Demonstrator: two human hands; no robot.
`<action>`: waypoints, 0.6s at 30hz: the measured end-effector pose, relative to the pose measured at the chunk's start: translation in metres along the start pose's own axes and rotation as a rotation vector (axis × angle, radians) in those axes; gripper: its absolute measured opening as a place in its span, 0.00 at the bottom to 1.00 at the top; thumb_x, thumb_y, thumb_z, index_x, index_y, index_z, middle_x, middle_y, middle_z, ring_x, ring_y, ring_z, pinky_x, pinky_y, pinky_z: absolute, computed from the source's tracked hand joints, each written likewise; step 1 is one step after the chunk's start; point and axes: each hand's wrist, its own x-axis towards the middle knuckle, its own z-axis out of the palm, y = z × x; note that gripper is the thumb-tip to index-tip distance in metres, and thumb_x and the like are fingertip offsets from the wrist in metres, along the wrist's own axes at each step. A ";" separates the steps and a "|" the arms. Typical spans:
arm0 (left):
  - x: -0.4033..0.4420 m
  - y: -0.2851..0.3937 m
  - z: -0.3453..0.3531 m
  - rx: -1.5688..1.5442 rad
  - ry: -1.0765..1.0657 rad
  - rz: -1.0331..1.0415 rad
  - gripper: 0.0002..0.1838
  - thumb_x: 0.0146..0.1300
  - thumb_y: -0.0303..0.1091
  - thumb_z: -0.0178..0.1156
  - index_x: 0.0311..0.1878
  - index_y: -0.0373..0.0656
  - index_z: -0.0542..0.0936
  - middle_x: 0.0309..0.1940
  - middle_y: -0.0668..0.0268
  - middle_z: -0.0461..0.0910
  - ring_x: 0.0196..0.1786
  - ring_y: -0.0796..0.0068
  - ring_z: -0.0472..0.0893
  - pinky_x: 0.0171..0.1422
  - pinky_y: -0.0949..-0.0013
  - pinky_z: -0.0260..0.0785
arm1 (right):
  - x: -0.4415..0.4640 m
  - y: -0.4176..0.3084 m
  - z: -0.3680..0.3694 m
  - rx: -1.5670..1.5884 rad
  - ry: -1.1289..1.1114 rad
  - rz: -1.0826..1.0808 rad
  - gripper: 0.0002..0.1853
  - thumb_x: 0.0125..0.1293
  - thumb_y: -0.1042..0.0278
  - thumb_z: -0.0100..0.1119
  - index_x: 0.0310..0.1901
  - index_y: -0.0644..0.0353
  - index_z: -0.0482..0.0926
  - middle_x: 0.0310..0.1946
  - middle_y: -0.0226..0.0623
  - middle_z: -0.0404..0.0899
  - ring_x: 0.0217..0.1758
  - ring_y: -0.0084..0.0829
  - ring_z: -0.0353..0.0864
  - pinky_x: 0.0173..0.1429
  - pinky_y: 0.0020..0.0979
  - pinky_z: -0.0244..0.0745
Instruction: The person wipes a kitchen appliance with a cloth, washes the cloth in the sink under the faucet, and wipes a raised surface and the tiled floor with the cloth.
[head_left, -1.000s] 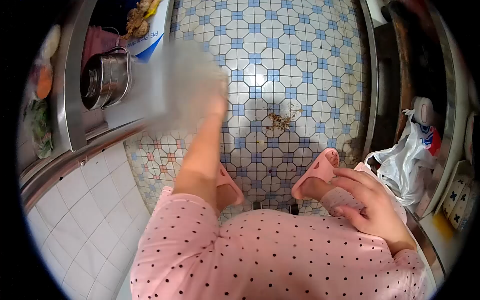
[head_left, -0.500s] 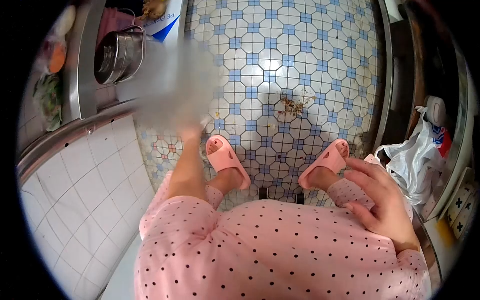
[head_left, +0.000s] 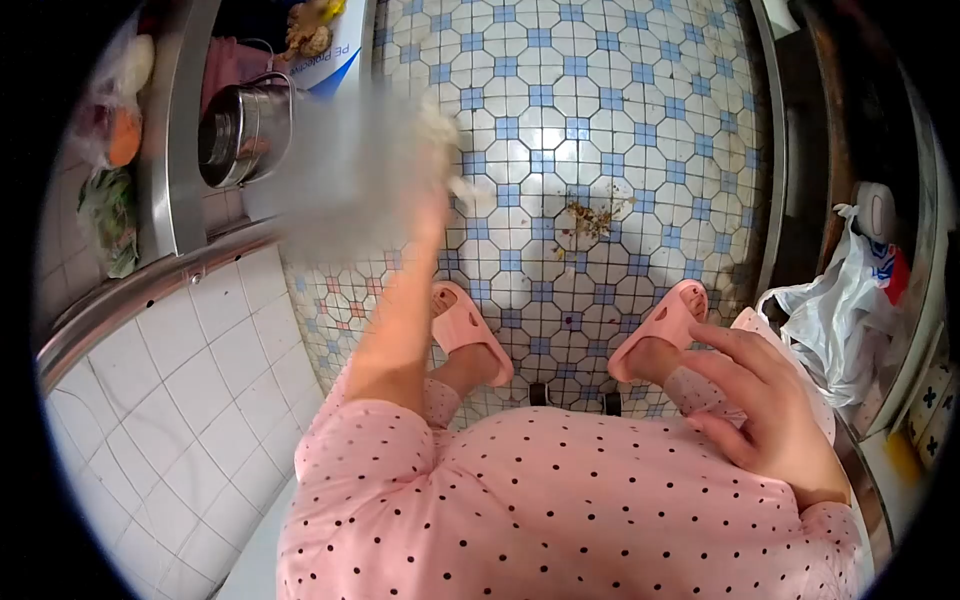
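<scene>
My left hand [head_left: 432,208] reaches forward and down over the floor, its fingers smeared and partly covered by a grey blur. Close to it is a whitish, crumpled-looking thing [head_left: 437,135], too blurred to name, with a small white end sticking out on the right. Whether the fingers grip it I cannot tell. A small heap of brown and yellowish debris [head_left: 592,217] lies on the tiles to the right of that hand. My right hand [head_left: 765,405] hangs by my right leg, fingers loosely apart, holding nothing.
Blue and white tiles [head_left: 540,95] cover the floor. At left stand a metal pot [head_left: 240,135], ginger-like roots [head_left: 308,32] and a printed white box [head_left: 345,60] on a shelf. A white plastic bag [head_left: 835,320] is at right. Pink slippers [head_left: 465,330] are on my feet.
My left hand and forearm have moved forward and to the right, and the whitish thing beside it shows more clearly. My right hand keeps its pose; the view has shifted slightly.
</scene>
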 end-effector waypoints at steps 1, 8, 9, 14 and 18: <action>0.018 0.013 -0.019 0.070 -0.041 0.035 0.27 0.60 0.26 0.55 0.65 0.53 0.75 0.54 0.50 0.74 0.51 0.45 0.75 0.57 0.50 0.69 | 0.000 0.001 0.002 -0.006 0.003 0.016 0.27 0.50 0.72 0.70 0.55 0.58 0.76 0.58 0.44 0.74 0.59 0.51 0.75 0.61 0.44 0.72; 0.032 -0.117 0.057 0.423 -0.156 -0.217 0.22 0.63 0.29 0.53 0.62 0.49 0.72 0.51 0.45 0.77 0.52 0.43 0.78 0.56 0.48 0.73 | 0.004 0.016 0.001 0.005 0.003 0.139 0.29 0.50 0.72 0.70 0.58 0.57 0.76 0.61 0.44 0.73 0.61 0.50 0.75 0.63 0.44 0.71; 0.015 -0.108 0.051 0.394 -0.243 -0.169 0.21 0.63 0.29 0.52 0.61 0.47 0.72 0.49 0.44 0.77 0.50 0.43 0.79 0.53 0.48 0.73 | 0.004 0.017 0.000 0.006 0.021 0.135 0.29 0.50 0.72 0.70 0.58 0.57 0.76 0.61 0.45 0.73 0.61 0.50 0.75 0.63 0.44 0.71; -0.090 -0.049 0.065 0.388 -0.518 0.070 0.20 0.64 0.32 0.51 0.60 0.42 0.71 0.54 0.41 0.76 0.42 0.42 0.82 0.48 0.47 0.76 | 0.009 0.007 -0.010 0.041 0.043 0.070 0.29 0.51 0.71 0.70 0.57 0.58 0.75 0.60 0.47 0.73 0.61 0.52 0.75 0.63 0.45 0.71; -0.049 -0.027 0.043 0.098 -0.181 -0.081 0.14 0.64 0.35 0.54 0.50 0.43 0.79 0.38 0.45 0.81 0.44 0.44 0.81 0.50 0.48 0.75 | 0.008 0.010 -0.016 0.043 0.067 0.008 0.27 0.51 0.70 0.70 0.56 0.58 0.75 0.59 0.47 0.73 0.60 0.53 0.74 0.62 0.45 0.71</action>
